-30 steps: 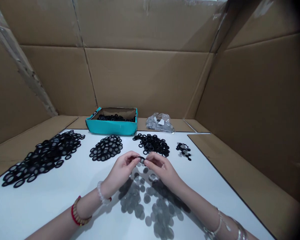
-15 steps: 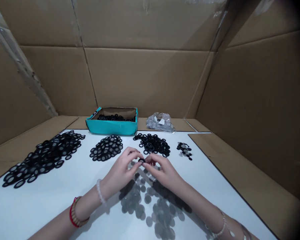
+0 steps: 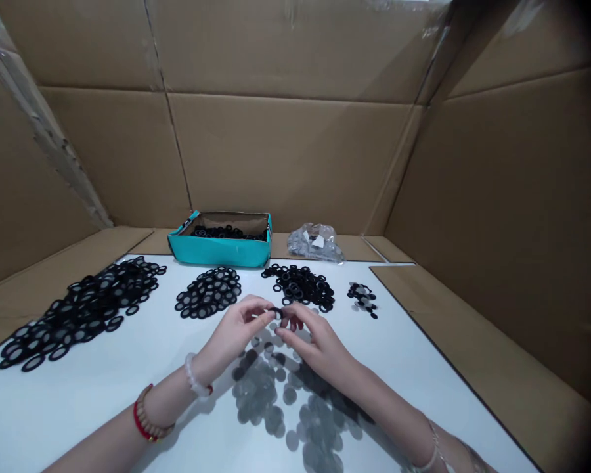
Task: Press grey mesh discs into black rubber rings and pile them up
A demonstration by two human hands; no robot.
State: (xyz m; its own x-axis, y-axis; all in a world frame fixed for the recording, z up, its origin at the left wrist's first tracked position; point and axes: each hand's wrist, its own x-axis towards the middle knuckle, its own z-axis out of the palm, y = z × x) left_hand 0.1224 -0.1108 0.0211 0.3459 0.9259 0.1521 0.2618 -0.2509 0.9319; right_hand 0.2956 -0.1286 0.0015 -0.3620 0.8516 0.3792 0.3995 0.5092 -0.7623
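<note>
Fingers of the left hand (image 3: 234, 332) and right hand (image 3: 320, 345) pinch a small black ring (image 3: 277, 311) between them (its centre is too small to make out), held over grey mesh discs (image 3: 273, 401) on the white bench (image 3: 404, 387), with black ring piles (image 3: 300, 286) just beyond.

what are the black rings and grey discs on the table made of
The black rings look like rubber: matte, with no metallic shine, though plastic can't be ruled out. The grey discs look like fine metal mesh, dull silvery with a faint screen-like texture, but the weave is too small to confirm.
</note>
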